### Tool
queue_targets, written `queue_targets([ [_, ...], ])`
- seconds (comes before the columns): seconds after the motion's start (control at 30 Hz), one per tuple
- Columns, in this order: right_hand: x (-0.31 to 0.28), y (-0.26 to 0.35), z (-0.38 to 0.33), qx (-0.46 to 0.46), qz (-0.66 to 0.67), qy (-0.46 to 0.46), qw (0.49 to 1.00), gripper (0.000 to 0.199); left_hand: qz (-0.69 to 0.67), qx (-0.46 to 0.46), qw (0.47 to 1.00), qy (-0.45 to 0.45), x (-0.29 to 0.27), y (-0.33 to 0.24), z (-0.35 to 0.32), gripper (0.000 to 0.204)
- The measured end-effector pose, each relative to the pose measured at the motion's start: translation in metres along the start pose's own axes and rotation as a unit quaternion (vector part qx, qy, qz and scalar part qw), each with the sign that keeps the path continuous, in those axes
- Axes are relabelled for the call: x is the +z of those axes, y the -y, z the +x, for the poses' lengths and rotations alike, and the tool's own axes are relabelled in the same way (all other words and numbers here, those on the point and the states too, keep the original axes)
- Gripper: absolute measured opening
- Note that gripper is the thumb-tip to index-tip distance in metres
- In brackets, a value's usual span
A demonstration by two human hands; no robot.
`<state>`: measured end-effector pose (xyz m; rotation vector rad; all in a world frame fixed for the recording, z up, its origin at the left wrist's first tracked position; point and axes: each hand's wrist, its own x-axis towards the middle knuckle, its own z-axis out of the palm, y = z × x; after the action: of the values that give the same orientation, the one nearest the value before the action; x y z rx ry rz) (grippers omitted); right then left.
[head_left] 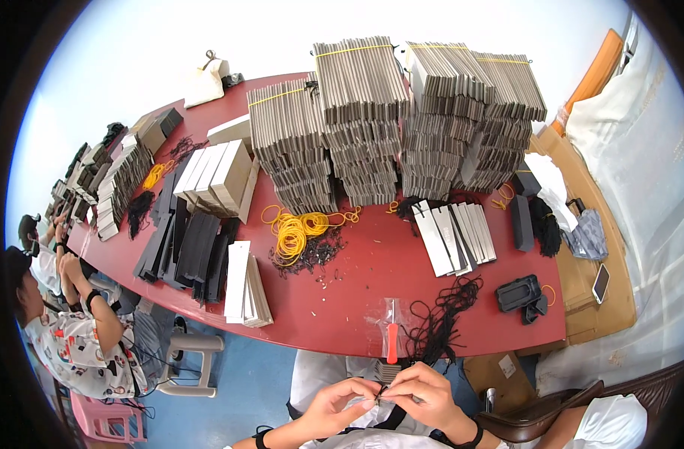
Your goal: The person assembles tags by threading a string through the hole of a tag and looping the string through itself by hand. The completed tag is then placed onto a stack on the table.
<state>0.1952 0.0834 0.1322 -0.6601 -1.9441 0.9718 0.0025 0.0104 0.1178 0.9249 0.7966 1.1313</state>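
Between both hands (383,400), a thin black cord (381,391) is pinched.

My left hand (340,404) and right hand (424,393) pinch black cord (381,392) together below red table (372,277); orange screwdriver (392,340), yellow rubber bands (293,232), grey card stacks (402,120) beyond.

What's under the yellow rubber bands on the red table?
The rubber bands lie partly on a tangle of black cords and the table. Whatever sits under that tangle is hidden.
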Motion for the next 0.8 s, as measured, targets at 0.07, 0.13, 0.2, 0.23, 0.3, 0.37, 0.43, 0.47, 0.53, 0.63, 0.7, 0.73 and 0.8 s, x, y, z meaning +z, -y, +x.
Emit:
queue_targets([
  [0.07, 0.004, 0.001, -0.001, -0.005, -0.027, -0.004, 1.0, 0.02, 0.052, 0.028, 0.998, -0.017, 0.002, 0.001, 0.002, 0.01],
  [0.13, 0.005, 0.0, -0.001, -0.011, -0.052, -0.007, 0.999, 0.023, 0.103, 0.04, 0.994, -0.01, 0.0, -0.001, 0.004, 0.011],
  [0.2, 0.005, 0.0, -0.002, -0.013, -0.053, 0.006, 0.999, 0.032, 0.154, 0.052, 0.987, -0.004, -0.001, -0.007, 0.006, 0.011],
  [0.23, 0.005, 0.0, -0.001, -0.013, -0.052, 0.006, 0.999, 0.032, 0.179, 0.054, 0.982, -0.008, 0.0, -0.012, 0.008, 0.011],
  [0.3, 0.003, 0.001, 0.003, -0.019, -0.055, 0.017, 0.998, 0.036, 0.204, 0.055, 0.977, -0.011, -0.001, -0.019, 0.012, 0.01],
  [0.37, 0.003, 0.005, 0.007, -0.011, -0.034, 0.028, 0.999, 0.038, 0.202, 0.102, 0.973, -0.04, -0.005, -0.024, 0.017, 0.012],
  [0.43, 0.004, 0.006, 0.007, -0.003, -0.014, 0.038, 0.999, 0.039, 0.21, 0.107, 0.971, -0.031, -0.008, -0.034, 0.02, 0.015],
  [0.47, 0.005, 0.006, 0.006, -0.003, 0.003, 0.047, 0.999, 0.041, 0.197, 0.105, 0.975, 0.002, -0.009, -0.04, 0.021, 0.016],
  [0.53, 0.005, 0.008, 0.005, -0.004, 0.021, 0.058, 0.998, 0.044, 0.186, 0.104, 0.976, 0.032, -0.008, -0.05, 0.025, 0.018],
  [0.63, 0.005, 0.016, 0.008, 0.088, 0.117, 0.09, 0.985, 0.047, 0.157, 0.095, 0.983, 0.028, -0.007, -0.066, 0.03, 0.019],
  [0.7, 0.012, 0.016, 0.009, 0.087, 0.153, 0.076, 0.981, 0.043, 0.117, 0.061, 0.991, 0.022, -0.004, -0.075, 0.034, 0.019],
  [0.73, 0.015, 0.015, 0.009, 0.085, 0.153, 0.076, 0.982, 0.043, 0.076, 0.081, 0.994, 0.02, -0.005, -0.075, 0.036, 0.019],
  [0.8, 0.021, 0.014, 0.009, 0.072, 0.098, 0.046, 0.992, 0.038, 0.033, 0.089, 0.995, 0.019, -0.002, -0.083, 0.039, 0.019],
])
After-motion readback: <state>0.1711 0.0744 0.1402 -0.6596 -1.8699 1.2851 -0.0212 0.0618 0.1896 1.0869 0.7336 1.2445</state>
